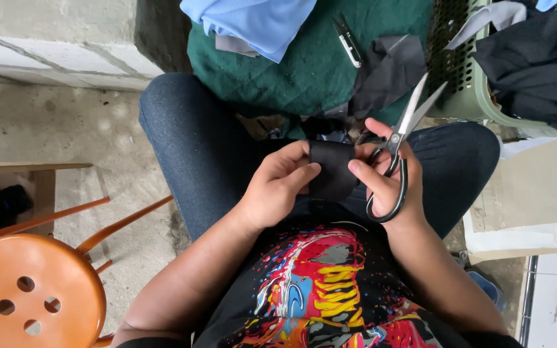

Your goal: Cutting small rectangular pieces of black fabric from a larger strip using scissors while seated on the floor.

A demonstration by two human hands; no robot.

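Person seated, jeans-clad knees spread, view looking down onto the lap. Both hands meet at centre over a small piece of black cloth (332, 169). Left hand (278, 187) pinches the cloth's left edge between thumb and fingers, closed on it. Right hand (388, 174) grips the cloth's right edge with thumb and forefinger while a pair of scissors (398, 151) hangs from its other fingers through the black loop handles; blades part-open, tips pointing toward 1 o'clock.

At 12 o'clock from the hands, a dark green fabric (304, 71) lies across the knees, with a light blue cloth (253, 22) on top at its far edge. A small thread snipper (347, 40) rests on the green fabric, just beside a grey-black scrap (388, 67). At 2 o'clock, a pale green plastic basket (478, 90) holds dark garments (536, 58). At 8 o'clock, well apart, an orange stool (30, 290) with four holes in its seat stands on the concrete floor (66, 129).
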